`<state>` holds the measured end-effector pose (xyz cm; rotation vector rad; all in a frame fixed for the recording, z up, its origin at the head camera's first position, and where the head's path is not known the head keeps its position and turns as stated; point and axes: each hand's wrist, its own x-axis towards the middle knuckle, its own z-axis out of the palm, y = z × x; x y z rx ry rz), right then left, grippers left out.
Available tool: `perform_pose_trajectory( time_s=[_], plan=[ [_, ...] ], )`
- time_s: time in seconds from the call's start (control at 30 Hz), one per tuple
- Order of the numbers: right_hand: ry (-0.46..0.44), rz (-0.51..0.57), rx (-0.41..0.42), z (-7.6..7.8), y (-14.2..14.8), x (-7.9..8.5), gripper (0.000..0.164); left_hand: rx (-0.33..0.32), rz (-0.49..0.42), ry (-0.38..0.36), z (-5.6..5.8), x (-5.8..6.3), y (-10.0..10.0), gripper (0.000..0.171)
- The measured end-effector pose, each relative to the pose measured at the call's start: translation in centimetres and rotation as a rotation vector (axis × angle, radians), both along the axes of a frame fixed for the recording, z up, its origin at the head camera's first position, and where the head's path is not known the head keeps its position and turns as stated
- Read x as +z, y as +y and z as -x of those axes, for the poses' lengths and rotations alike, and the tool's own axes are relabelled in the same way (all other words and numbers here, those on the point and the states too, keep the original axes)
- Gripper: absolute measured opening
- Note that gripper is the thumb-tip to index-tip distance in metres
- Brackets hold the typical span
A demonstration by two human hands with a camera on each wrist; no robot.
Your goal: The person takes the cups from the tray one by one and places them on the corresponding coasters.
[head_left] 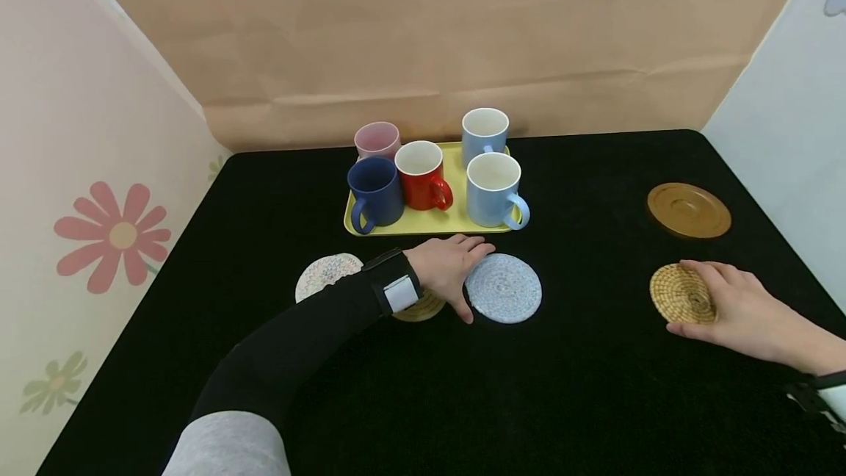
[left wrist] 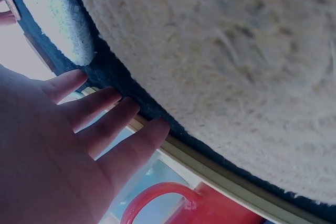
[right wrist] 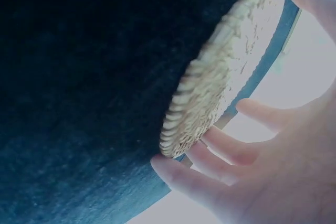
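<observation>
My left hand spreads its fingers above the table, holding nothing. It is between a light blue braided coaster and a tan round coaster that the wrist partly hides. A pale speckled coaster lies left of these, partly covered by the forearm. On the right side, my right hand grips a woven straw coaster by its edge. In the right wrist view, thumb and fingertips touch opposite sides of this straw coaster.
Behind the coasters, a yellow tray carries several mugs, including a red mug, a dark blue mug and a light blue mug. A brown round plate-like disc lies beyond the right hand. Walls flank the black table.
</observation>
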<state>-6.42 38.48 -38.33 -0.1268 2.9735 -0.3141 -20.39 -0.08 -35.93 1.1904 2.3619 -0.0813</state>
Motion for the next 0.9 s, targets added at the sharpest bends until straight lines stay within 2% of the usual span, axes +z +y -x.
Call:
perform_pose_trajectory(
  time_s=[0.27, 0.57, 0.9],
  plan=[
    [0.009, 0.014, 0.027, 0.7, -0.6, -0.4, 0.102, -0.010, 0.000, -0.005, 0.0, 0.0, 0.2, 0.117],
    [-0.032, 0.054, 0.087, 1.8, -2.1, 0.4, 0.096, -0.006, -0.001, -0.001, 0.0, -0.1, 0.1, 0.118],
    [-0.017, 0.061, 0.164, 3.2, -4.3, 0.8, 0.095, -0.009, -0.004, 0.005, 0.0, 0.0, 0.0, 0.118]
  ],
)
